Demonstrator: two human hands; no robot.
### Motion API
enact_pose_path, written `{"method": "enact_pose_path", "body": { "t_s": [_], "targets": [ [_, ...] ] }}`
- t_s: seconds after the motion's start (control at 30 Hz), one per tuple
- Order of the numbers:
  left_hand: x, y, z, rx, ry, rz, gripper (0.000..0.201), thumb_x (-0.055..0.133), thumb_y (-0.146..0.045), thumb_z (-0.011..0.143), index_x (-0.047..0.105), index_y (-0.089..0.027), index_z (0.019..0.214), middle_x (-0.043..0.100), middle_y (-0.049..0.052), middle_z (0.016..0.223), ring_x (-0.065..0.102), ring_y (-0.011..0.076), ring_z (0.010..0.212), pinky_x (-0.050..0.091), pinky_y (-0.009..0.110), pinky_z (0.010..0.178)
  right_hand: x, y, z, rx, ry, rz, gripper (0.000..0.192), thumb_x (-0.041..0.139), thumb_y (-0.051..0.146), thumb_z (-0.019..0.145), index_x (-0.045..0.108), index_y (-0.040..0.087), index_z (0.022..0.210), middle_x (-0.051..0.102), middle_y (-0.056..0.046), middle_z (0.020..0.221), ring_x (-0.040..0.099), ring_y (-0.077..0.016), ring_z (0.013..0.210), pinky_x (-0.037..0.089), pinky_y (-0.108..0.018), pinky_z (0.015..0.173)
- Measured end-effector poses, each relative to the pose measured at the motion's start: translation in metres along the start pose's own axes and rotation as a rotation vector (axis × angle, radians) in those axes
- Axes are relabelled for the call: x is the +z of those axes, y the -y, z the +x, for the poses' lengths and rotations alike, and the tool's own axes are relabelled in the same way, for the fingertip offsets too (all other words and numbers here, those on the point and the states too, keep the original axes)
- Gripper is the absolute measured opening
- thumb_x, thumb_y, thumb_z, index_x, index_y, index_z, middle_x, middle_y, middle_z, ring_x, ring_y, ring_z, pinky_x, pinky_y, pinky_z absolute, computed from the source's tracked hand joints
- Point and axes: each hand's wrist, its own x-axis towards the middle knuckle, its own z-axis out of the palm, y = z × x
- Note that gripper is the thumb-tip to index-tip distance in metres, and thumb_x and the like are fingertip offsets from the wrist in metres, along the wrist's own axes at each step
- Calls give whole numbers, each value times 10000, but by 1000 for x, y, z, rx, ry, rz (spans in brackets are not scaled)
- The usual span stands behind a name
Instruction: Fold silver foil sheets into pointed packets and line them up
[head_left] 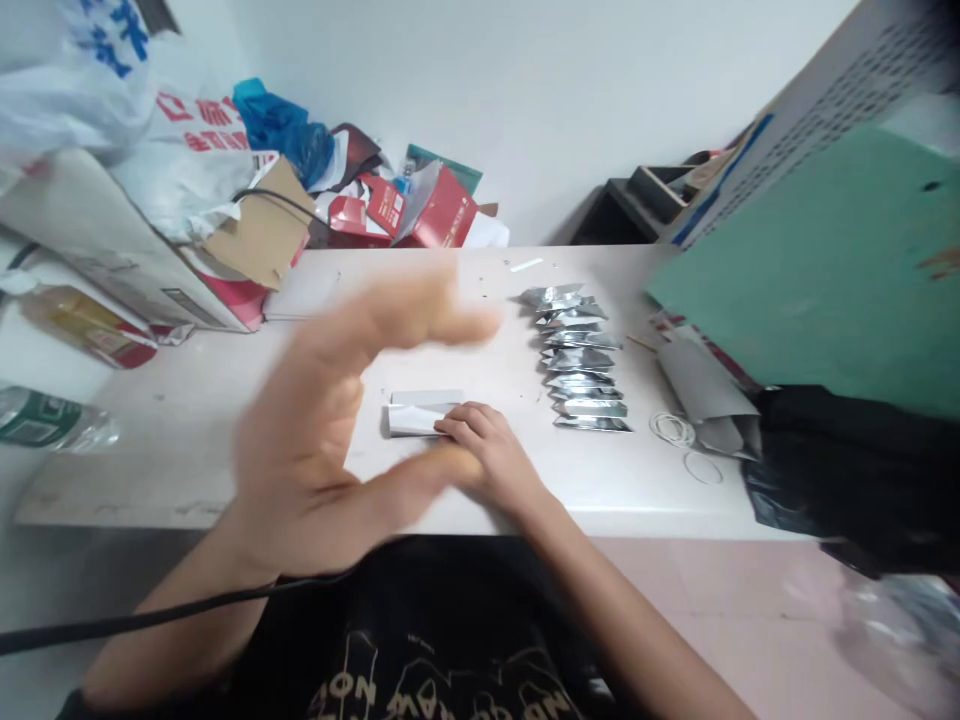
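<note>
My left hand (330,420) is raised above the white table (225,480), blurred, fingers spread and holding nothing. My right hand (487,455) rests on the table with its fingertips pressing the right end of a small folded white paper piece (416,413). To the right of that lies a row of several silver foil sachets (579,360), overlapping in a line running away from me. Neither hand touches the sachets.
Rubber bands (686,440) lie right of the sachets, next to a grey sleeve (701,390), a black bag (847,470) and a green board (825,260). Plastic bags, red boxes (442,210), cardboard and bottles (52,420) crowd the left and back.
</note>
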Motion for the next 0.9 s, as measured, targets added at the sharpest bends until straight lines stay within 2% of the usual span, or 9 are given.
{"method": "enact_pose_path", "body": {
  "t_s": [0.1, 0.23, 0.3, 0.37, 0.53, 0.67, 0.77, 0.9],
  "targets": [
    [35, 24, -19, 107, 60, 75, 297, 632, -193, 1070, 674, -274, 1353, 784, 34, 1193, 757, 222, 1131, 650, 424, 1035, 1, 2, 0, 8, -32, -21, 241, 568, 197, 1080, 711, 212, 1273, 732, -129, 1178, 656, -296, 1137, 577, -491, 1001],
    [80, 53, -69, 140, 220, 342, 360, 577, -124, 1060, 648, -138, 1412, 750, 136, 1347, 676, 316, 1330, 622, 506, 1098, 1, 5, 1, 53, -30, -43, 255, 558, 193, 1085, 695, 225, 1298, 729, -130, 1183, 659, -302, 1133, 583, -491, 978],
    [92, 61, -84, 121, 228, 391, 390, 562, -139, 1066, 617, -110, 1452, 720, 156, 1414, 646, 333, 1377, 615, 526, 1105, 0, 5, 2, 63, -19, -46, 287, 559, 196, 1083, 684, 226, 1340, 729, -137, 1202, 657, -308, 1150, 578, -505, 990],
    [98, 67, -88, 100, 222, 405, 420, 557, -171, 1074, 588, -112, 1489, 701, 165, 1450, 628, 338, 1403, 607, 540, 1111, 1, 5, 2, 64, -4, -51, 337, 559, 206, 1081, 660, 228, 1402, 729, -142, 1225, 654, -315, 1170, 573, -517, 997],
    [105, 89, -67, 100, 228, 428, 360, 560, -151, 1073, 616, -142, 1428, 737, 136, 1364, 692, 296, 1287, 607, 495, 1092, 3, -10, 10, 32, 42, -56, 349, 544, 227, 1093, 645, 249, 1426, 731, -130, 1269, 651, -309, 1202, 561, -515, 1016],
    [109, 119, -36, 171, 278, 446, 251, 586, -84, 1044, 698, -168, 1252, 778, 114, 1232, 736, 275, 1144, 629, 432, 957, 7, -40, 36, -38, 67, -82, 271, 543, 208, 1091, 707, 219, 1307, 753, -135, 1217, 677, -294, 1117, 571, -488, 974],
    [110, 139, -18, 186, 261, 448, 233, 603, -77, 1040, 709, -179, 1222, 792, 91, 1169, 742, 266, 1098, 623, 424, 922, 11, -59, 54, -62, 53, -97, 277, 528, 160, 1078, 723, 196, 1271, 765, -141, 1190, 690, -293, 1085, 580, -486, 956],
    [109, 149, -15, 191, 210, 432, 231, 587, -94, 1062, 707, -189, 1236, 797, 67, 1151, 746, 233, 1071, 628, 396, 920, 12, -65, 58, -78, 22, -98, 298, 529, 136, 1067, 718, 211, 1284, 772, -116, 1177, 706, -275, 1072, 602, -467, 933]
  ]
}}
